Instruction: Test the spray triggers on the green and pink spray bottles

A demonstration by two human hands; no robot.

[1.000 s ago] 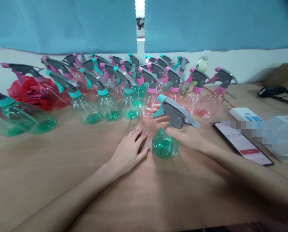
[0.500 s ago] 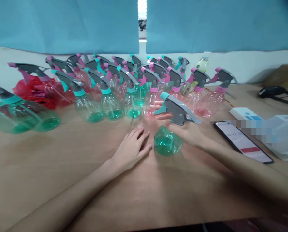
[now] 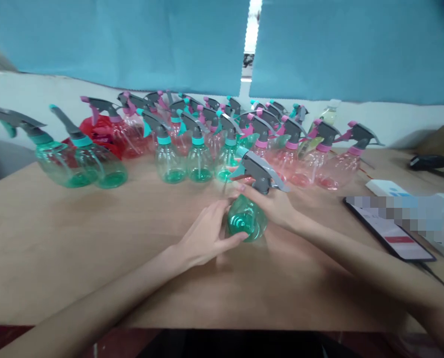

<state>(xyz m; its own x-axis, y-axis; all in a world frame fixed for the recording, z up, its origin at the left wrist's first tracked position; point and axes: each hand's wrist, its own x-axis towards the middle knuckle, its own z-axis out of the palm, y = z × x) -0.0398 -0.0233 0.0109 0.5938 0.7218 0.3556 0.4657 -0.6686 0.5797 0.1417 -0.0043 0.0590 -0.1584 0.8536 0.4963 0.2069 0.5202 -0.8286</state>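
A green spray bottle [image 3: 246, 219] with a grey and teal trigger head stands tilted on the wooden table, its nozzle pointing left. My left hand [image 3: 207, 233] is wrapped round the lower left side of this bottle, thumb across its front near the base. Around the neck, under the trigger head, my right hand [image 3: 268, 199] is closed; some of its fingers are hidden behind the head. Just behind the hands stand green bottles [image 3: 200, 164] with teal collars and pink bottles [image 3: 291, 161] with pink collars.
Two green bottles [image 3: 112, 174] lean at the left, near a red plastic bag [image 3: 98, 130]. At the right lie a phone [image 3: 393, 233], a white box [image 3: 388, 188], clear plastic and a black object [image 3: 430, 161]. A blue curtain [image 3: 132, 44] hangs behind.
My left hand has moved right onto the green bottle, and my right hand has closed round its neck. The view has shifted left, showing more of the table's left side and front edge.
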